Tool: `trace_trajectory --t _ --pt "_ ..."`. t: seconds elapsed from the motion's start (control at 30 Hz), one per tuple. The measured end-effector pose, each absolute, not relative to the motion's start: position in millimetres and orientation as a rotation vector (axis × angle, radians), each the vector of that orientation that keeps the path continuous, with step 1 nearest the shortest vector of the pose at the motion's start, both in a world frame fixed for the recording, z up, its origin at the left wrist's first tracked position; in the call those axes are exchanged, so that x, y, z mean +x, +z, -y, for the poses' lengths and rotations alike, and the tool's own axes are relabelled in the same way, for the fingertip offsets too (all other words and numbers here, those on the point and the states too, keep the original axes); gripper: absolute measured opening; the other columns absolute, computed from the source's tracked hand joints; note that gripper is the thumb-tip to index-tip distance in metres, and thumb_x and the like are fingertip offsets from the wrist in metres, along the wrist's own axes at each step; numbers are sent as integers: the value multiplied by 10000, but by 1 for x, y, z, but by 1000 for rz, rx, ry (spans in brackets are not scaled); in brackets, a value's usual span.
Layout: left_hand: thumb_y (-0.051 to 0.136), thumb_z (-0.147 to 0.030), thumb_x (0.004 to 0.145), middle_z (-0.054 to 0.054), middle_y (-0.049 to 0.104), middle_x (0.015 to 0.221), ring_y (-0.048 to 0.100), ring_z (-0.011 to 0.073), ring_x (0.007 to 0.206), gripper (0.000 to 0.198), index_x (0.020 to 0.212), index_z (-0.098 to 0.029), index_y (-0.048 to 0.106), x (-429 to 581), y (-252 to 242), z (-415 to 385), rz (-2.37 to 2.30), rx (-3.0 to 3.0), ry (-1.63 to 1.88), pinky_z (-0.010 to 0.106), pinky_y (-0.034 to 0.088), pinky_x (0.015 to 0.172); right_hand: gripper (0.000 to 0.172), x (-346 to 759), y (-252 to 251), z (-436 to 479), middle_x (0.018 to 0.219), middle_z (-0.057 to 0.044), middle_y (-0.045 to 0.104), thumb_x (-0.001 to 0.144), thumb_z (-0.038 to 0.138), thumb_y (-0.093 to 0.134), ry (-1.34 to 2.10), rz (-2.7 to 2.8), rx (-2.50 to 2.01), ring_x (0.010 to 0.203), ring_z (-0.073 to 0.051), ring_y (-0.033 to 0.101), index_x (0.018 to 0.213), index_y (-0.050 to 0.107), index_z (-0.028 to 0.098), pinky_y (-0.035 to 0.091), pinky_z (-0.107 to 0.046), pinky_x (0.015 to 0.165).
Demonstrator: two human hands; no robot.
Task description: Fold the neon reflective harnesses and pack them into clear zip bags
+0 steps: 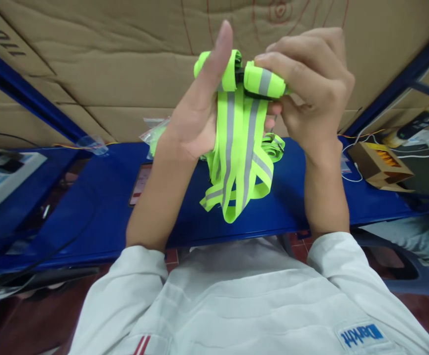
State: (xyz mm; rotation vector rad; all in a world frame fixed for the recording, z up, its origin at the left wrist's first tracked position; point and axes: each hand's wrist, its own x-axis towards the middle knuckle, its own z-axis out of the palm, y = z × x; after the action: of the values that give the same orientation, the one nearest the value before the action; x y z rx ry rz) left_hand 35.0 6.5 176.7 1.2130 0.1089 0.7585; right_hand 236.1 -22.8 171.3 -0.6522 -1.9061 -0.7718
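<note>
Neon yellow reflective straps [236,143] with grey stripes hang in a loose bundle between my two hands, above the blue table. My left hand [203,103] cradles the bundle, its thumb pointing up across a rolled part of the strap. Between the rolled parts a black buckle piece [239,75] shows. With fingers and thumb, my right hand [310,84] pinches a folded section of strap on the right side. Behind the bundle, another coil of yellow strap [273,147] lies on the table. Partly behind my left wrist is a clear plastic bag [155,133] with something yellow-green inside.
The blue table [288,197] runs along a cardboard wall [125,64] framed by blue metal bars. A phone-like device [140,183] lies by my left forearm. To the right stand an open cardboard box [380,165] and white cables; a clear plastic cup [94,144] lies at left.
</note>
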Motion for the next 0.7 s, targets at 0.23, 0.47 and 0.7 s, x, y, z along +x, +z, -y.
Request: trace_trajectory --t 0.23,0.47,0.7 --pt "642 -226 934 57 809 965 707 351 1260 156 898 -213 793 29 168 -23 -59 1325 910 504 622 1068 361 247 176 28 1518 51 622 1017 359 605 -18 2013 -786 1427 -267 566 1350 731 420 505 -453 1197" --pt "766 -127 789 28 816 1059 668 391 1348 215 976 -227 802 28 160 -23 -163 1354 904 486 615 1072 618 240 177 20 1156 9 737 622 501 999 327 1864 -947 1113 -274 646 1147 714 343 584 -393 955" --pt "762 -214 912 66 811 1184 674 391 1310 84 991 -213 790 42 148 -34 -83 1339 820 542 586 1108 323 226 178 29 1037 -23 617 826 431 863 -40 1802 -729 914 -205 560 1003 644 276 513 -356 850"
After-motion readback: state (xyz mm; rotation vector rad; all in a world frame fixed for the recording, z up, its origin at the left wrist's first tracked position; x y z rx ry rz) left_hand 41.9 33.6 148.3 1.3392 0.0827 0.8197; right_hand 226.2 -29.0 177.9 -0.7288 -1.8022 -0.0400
